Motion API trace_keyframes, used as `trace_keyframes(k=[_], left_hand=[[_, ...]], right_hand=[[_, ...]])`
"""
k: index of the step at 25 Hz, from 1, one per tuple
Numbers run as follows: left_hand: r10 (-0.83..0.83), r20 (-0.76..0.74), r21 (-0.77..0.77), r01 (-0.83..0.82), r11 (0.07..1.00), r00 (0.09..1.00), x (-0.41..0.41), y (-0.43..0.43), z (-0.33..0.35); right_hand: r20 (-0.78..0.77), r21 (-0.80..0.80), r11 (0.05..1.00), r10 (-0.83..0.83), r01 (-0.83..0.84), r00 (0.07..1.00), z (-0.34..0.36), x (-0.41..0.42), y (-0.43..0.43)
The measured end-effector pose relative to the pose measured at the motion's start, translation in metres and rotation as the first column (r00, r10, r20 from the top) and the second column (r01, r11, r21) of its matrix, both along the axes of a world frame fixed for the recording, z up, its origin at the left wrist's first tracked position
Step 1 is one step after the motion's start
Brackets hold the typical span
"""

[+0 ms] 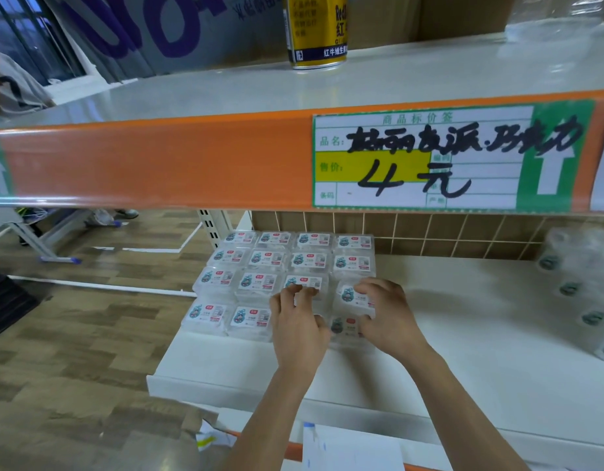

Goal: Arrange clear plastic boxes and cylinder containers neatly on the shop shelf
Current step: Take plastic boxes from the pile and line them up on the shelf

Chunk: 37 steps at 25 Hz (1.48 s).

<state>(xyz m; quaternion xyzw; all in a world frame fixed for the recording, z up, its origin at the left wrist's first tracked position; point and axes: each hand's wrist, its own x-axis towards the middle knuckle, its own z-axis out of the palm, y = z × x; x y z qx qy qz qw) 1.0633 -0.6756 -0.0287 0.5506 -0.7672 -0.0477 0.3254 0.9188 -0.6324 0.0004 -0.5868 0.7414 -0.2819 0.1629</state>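
16 clear boxes (256,283) lie in a block of 4 rows of 4 at the left end of the lower shelf (463,334). The back row is against the wire back panel (446,236) and the left column runs along the shelf's left edge, beyond which is the wooden floor (73,317). A bare strip of shelf lies between the front row and the front edge.

The left hand (299,324) curls over the third-row box (311,282), its fingertips bent onto the label. The right hand (387,317) clasps the end box (350,295) just beside it; this box sits tilted above its neighbours. The front box (343,326) shows between the 2 hands.

Right of the block the shelf is bare as far as the cylinder containers (579,300), blurred, at the right end. Overhead, the upper shelf (192,93) and its orange strip (158,158) with a price label (423,158) hang over the boxes and limit room above. A yellow can (316,32) stands on that upper shelf. A sheet of paper (351,450) lies below the forearms, in front of the shelf's front edge
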Motion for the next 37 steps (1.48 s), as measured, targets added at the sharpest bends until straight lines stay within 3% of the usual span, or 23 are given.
trace_keyframes(k=[18, 21, 27, 37], left_hand=[[-0.041, 0.006, -0.034, 0.041, 0.999, 0.999, 0.004, 0.000, 0.002], [-0.074, -0.009, -0.067, 0.073, 0.995, 0.997, 0.003, 0.003, 0.002], [-0.315, -0.091, -0.167, 0.298, 0.940, 0.945, -0.019, 0.018, -0.004], [-0.621, -0.022, -0.155, 0.611, 0.777, 0.784, -0.119, 0.092, 0.008]], right_hand=[[-0.161, -0.247, 0.969, -0.038, -0.003, 0.986, -0.023, 0.014, -0.016], [-0.147, -0.321, 0.945, -0.117, 0.065, 0.982, -0.021, 0.019, -0.007], [-0.054, -0.296, 0.910, -0.319, 0.290, 0.946, -0.021, 0.020, 0.035], [0.008, -0.282, 0.789, -0.567, 0.546, 0.824, -0.025, -0.045, 0.136]])
